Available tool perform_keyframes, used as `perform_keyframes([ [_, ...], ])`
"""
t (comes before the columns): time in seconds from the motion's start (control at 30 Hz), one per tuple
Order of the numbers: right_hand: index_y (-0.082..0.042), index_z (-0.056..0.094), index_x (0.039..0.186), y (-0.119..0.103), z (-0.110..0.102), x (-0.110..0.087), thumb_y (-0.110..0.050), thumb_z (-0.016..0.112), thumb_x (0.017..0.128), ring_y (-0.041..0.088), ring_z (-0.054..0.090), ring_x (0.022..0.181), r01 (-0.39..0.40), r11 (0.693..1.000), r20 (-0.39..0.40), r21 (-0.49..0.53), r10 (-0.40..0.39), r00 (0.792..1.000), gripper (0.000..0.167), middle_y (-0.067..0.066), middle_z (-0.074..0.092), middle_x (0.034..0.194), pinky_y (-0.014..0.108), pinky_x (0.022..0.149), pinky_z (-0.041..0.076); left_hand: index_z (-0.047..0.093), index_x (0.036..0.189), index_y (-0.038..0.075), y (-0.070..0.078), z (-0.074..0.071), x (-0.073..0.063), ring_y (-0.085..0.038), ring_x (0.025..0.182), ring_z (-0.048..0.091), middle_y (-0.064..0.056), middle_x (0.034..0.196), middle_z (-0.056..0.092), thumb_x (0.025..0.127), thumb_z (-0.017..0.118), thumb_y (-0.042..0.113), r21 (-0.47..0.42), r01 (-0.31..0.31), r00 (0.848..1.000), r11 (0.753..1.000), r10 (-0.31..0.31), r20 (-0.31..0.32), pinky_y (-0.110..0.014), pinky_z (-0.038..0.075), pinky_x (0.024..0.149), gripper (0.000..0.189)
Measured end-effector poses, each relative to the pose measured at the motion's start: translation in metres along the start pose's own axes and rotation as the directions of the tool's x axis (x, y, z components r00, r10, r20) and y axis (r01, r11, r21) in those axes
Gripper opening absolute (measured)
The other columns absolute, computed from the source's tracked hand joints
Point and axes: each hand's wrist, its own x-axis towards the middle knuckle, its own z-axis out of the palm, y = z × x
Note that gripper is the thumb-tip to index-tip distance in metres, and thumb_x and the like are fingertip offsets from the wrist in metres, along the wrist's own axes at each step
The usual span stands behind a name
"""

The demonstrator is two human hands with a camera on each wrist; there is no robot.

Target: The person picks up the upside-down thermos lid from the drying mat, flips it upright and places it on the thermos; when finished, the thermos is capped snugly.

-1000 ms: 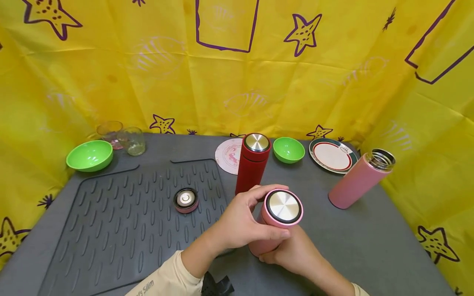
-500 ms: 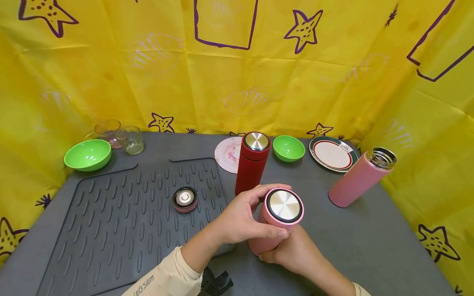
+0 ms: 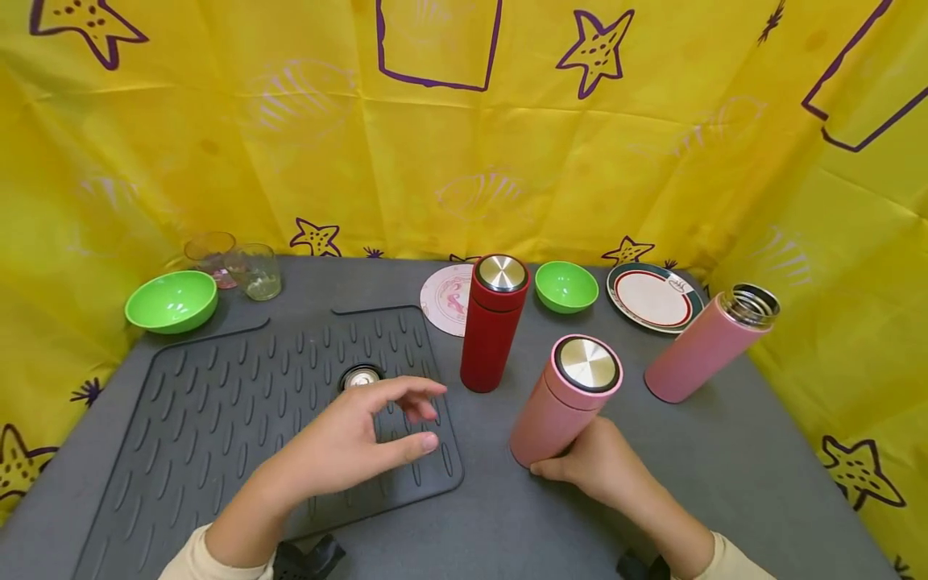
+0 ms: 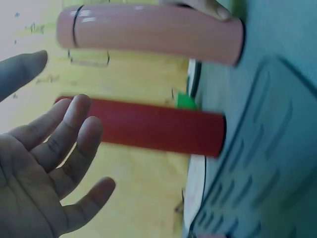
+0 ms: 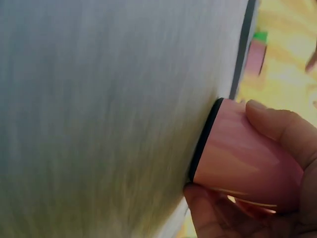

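Observation:
My right hand [image 3: 605,463] grips the lower part of a pink thermos flask [image 3: 547,419] whose lid with a silver top [image 3: 587,364] is on. In the right wrist view, thumb and fingers wrap the pink flask [image 5: 242,153] near its dark base, right at the tabletop. My left hand [image 3: 341,443] is held over the drying mat, fingers spread and loosely bent, apart from the flask. Behind it, a loose flask lid [image 3: 360,374] on the mat is partly hidden. The left wrist view shows the empty left hand [image 4: 44,173] with the red thermos flask [image 4: 158,126] beyond its fingertips.
A lidless pink flask [image 3: 699,354] stands at the right. Behind are a green bowl [image 3: 567,287], a plate [image 3: 652,298] and a pink round mat [image 3: 445,300]. The grey drying mat [image 3: 217,435] covers the left, with another green bowl [image 3: 171,302] and two glasses [image 3: 255,274] beyond.
My left hand has let go of the pink flask's top and moved left over the mat. The right hand has shifted the flask a little right and away from me.

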Motion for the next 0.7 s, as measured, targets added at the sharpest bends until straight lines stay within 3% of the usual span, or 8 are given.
perform_keyframes([
  [0.13,-0.01,0.068,0.095,0.008,-0.014,0.018,-0.028,0.094,0.058,0.014,0.058,0.071,-0.043,0.998,-0.005,-0.055,0.043,0.999,0.048,-0.004,0.067,0.084,0.035,0.067,0.049,0.065,0.119,0.027,-0.012,-0.013,-0.011,-0.009,0.077,0.058,0.011,0.085,0.061,0.091,0.071,0.033,0.049,0.038,0.997,0.998,-0.034,-0.069,-0.028,0.049,0.068,0.029],
  [0.3,-0.006,0.067,0.102,0.02,-0.025,0.04,-0.03,0.093,0.062,0.017,0.06,0.077,-0.038,0.996,-0.017,-0.083,0.036,0.999,0.054,0.001,0.069,0.091,0.038,0.072,0.049,0.069,0.109,0.03,-0.022,-0.021,-0.02,-0.009,0.057,0.045,0.006,0.07,0.05,0.093,0.07,0.028,0.045,0.09,0.988,0.995,-0.083,-0.133,-0.024,0.039,0.049,0.016],
  [0.57,-0.003,0.064,0.108,0.037,-0.047,0.07,-0.028,0.092,0.065,0.024,0.06,0.084,-0.055,0.993,-0.013,-0.106,0.054,0.998,0.057,0.008,0.068,0.098,0.041,0.079,0.047,0.068,0.113,0.028,-0.032,-0.03,-0.022,-0.01,0.059,0.048,0.007,0.072,0.054,0.092,0.07,0.025,0.143,0.165,0.978,0.976,-0.144,-0.152,-0.024,0.039,0.05,0.021],
  [0.7,-0.001,0.062,0.111,0.042,-0.055,0.078,-0.023,0.091,0.066,0.026,0.059,0.086,-0.069,0.996,-0.005,-0.063,0.069,0.998,0.058,0.011,0.067,0.101,0.04,0.08,0.046,0.067,0.119,0.021,-0.039,-0.035,-0.019,-0.018,0.082,0.053,0.002,0.091,0.059,0.09,0.073,0.027,0.256,0.202,0.97,0.945,-0.157,-0.186,-0.033,0.045,0.066,0.03],
])
